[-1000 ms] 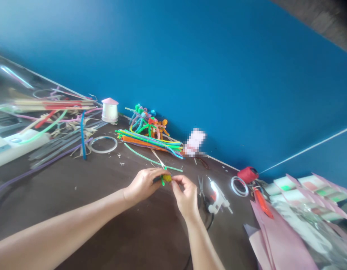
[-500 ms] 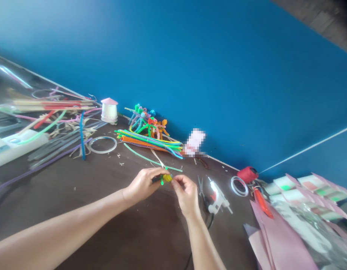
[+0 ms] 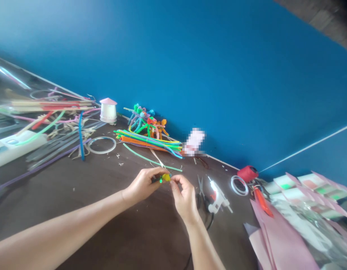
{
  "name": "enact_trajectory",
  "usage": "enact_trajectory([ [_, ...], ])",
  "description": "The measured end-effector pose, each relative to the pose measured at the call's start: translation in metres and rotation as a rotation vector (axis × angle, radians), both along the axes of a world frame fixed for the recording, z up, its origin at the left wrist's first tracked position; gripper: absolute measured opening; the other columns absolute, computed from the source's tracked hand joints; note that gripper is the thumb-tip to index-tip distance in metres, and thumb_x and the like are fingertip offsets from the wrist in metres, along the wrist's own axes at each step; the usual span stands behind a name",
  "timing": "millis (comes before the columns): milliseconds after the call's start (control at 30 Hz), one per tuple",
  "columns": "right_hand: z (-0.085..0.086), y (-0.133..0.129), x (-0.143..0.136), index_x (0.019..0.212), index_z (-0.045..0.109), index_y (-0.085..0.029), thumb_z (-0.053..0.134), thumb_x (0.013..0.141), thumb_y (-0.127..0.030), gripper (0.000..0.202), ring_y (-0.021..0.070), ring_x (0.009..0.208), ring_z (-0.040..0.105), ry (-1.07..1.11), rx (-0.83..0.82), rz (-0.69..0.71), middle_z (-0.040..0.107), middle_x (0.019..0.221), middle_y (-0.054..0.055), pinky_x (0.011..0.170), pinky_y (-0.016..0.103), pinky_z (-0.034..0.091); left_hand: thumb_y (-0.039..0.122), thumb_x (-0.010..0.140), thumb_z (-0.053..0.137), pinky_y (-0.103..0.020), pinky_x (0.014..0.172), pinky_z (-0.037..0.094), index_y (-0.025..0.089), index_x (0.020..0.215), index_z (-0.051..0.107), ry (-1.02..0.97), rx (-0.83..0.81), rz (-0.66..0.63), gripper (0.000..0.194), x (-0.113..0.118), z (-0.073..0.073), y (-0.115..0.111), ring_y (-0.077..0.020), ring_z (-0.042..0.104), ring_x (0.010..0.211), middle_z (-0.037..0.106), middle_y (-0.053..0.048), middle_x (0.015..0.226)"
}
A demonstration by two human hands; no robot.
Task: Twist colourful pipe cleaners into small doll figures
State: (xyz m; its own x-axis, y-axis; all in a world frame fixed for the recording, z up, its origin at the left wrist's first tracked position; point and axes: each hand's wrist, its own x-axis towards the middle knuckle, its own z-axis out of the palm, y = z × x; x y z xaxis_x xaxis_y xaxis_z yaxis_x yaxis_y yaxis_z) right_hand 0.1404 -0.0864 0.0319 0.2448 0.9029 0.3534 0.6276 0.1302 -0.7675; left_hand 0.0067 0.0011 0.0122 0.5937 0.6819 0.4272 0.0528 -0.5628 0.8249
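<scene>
Between my hands is a small yellow and green pipe cleaner piece (image 3: 165, 177), wound into a short lump. My left hand (image 3: 143, 184) is closed on its left side, with a green end sticking out below the fingers. My right hand (image 3: 185, 193) pinches at its right end, where a bluish tip shows; the exact contact is too small to make out. Beyond the hands lie a bundle of coloured pipe cleaners (image 3: 147, 143) and a loose light green pipe cleaner (image 3: 145, 159). Several small pipe cleaner figures (image 3: 149, 122) are heaped behind the bundle.
Right of my hands lie scissors (image 3: 200, 186) and a white glue gun (image 3: 218, 197) with its cord. Farther right are a red thread spool (image 3: 247, 173), a tape ring (image 3: 239, 185) and pink sheets (image 3: 280, 236). A white cup (image 3: 108, 112) stands at the back left beside strips and sticks.
My fingers have shifted slightly around the yellow and green pipe cleaner piece, and less of its green ends shows. Both hands stay in nearly the same place.
</scene>
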Motion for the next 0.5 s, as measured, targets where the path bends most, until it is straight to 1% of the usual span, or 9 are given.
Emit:
enact_trajectory([
  [233, 0.0046, 0.0002, 0.0027, 0.077, 0.057, -0.021, 0.044, 0.082, -0.022, 0.014, 0.0167, 0.072, 0.052, -0.155, 0.066, 0.05, 0.06, 0.074, 0.002, 0.071, 0.028, 0.037, 0.024, 0.073, 0.054, -0.019, 0.059, 0.045, 0.016, 0.09, 0.063, 0.031, -0.088, -0.024, 0.02, 0.001, -0.0016, 0.001, -0.0115, 0.058, 0.067, 0.066, -0.002, 0.077],
  [400, 0.0092, -0.0008, 0.0033, 0.076, 0.055, -0.022, 0.043, 0.083, -0.019, 0.014, 0.0164, 0.073, 0.053, -0.264, 0.092, 0.076, 0.06, 0.075, 0.002, 0.075, 0.03, 0.035, 0.029, 0.072, 0.055, -0.02, 0.058, 0.045, 0.013, 0.09, 0.062, 0.025, -0.229, -0.098, 0.025, 0.002, -0.0044, 0.0047, -0.0136, 0.058, 0.07, 0.065, -0.004, 0.079],
  [500, 0.009, -0.0008, 0.0034, 0.077, 0.055, -0.021, 0.043, 0.084, -0.017, 0.015, 0.0156, 0.072, 0.054, -0.342, 0.111, 0.075, 0.06, 0.075, 0.002, 0.077, 0.032, 0.033, 0.031, 0.071, 0.057, -0.02, 0.057, 0.044, 0.012, 0.089, 0.062, 0.022, -0.305, -0.126, 0.027, 0.0031, -0.0067, 0.0068, -0.0125, 0.056, 0.067, 0.064, -0.004, 0.078],
])
